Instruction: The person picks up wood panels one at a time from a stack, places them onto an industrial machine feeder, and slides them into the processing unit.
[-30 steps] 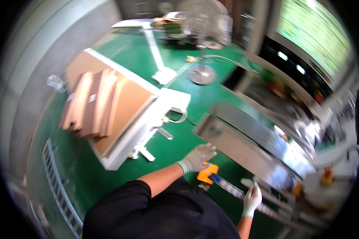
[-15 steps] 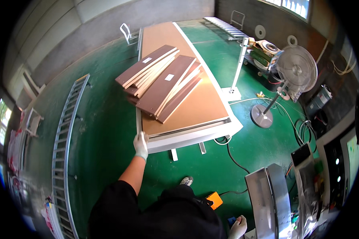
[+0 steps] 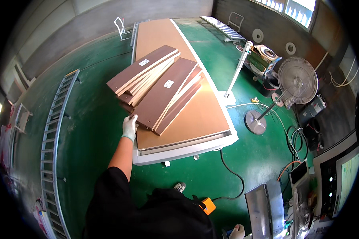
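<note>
The left arm is stretched straight forward from the shoulder, and the gloved left hand (image 3: 129, 126) is laid at the near corner of the boards (image 3: 155, 89). Its fingers (image 3: 133, 118) are curled onto the lowest board's edge. The boards, brown with pale edges, are fanned in a loose stack on the near end of the long worktop (image 3: 187, 149). The right hand (image 3: 238, 230) is kept low at the picture's bottom edge, beside a grey machine (image 3: 267, 207); whether its fingers are spread or closed cannot be told.

Brown boards (image 3: 163, 93), pale-edged, stacked askew, flat on long table (image 3: 195, 119)
</note>
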Tool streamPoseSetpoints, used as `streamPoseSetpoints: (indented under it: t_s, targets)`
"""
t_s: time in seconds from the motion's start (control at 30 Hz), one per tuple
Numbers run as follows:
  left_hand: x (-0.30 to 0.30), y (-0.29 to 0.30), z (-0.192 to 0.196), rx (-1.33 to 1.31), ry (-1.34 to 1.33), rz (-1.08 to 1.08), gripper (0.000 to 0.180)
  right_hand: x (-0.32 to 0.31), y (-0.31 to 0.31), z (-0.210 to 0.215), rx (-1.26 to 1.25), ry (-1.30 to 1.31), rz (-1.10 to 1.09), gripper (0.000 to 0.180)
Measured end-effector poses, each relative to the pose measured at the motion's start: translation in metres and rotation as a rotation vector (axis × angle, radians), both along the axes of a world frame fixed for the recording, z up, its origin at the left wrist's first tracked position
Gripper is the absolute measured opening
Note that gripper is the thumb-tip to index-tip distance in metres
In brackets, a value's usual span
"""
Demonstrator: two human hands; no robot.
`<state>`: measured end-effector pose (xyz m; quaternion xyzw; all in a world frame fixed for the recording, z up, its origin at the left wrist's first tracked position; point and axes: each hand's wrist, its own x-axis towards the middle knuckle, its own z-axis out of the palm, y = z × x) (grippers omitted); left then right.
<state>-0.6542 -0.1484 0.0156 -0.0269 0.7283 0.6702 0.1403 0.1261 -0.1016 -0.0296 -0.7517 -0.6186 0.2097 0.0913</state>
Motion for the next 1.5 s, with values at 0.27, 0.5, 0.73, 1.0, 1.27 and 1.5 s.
streamPoseSetpoints:
  t_s: [0.27,0.5,0.73,1.0,1.27,1.5]
  targets:
    - [-0.023,-0.026,0.014,0.206,-0.367,-0.137,0.009,0.025,-0.017,-0.017,0.152,-0.032,-0.003,0.024]
    - [0.029,-0.067,0.008,0.361,-0.686,-0.387,0.014,-0.002,-0.019,0.01,0.097,-0.081,-0.071,0.026]
    - [0.157,-0.006,0.026,0.365,-0.917,-0.8,0.029,-0.12,0.032,0.029,-0.072,0.437,0.105,0.035]
    - [0.29,0.025,0.028,0.367,-1.0,-1.275,0.051,-0.311,0.063,0.061,-0.569,1.612,0.21,0.063]
    - [0.251,0.084,0.037,0.641,-0.888,-0.704,0.053,-0.189,0.03,0.085,-0.424,1.522,-0.028,0.062]
    - [0.267,0.149,0.011,0.621,-0.834,-0.704,0.044,-0.034,-0.028,0.056,0.024,1.593,-0.69,0.056]
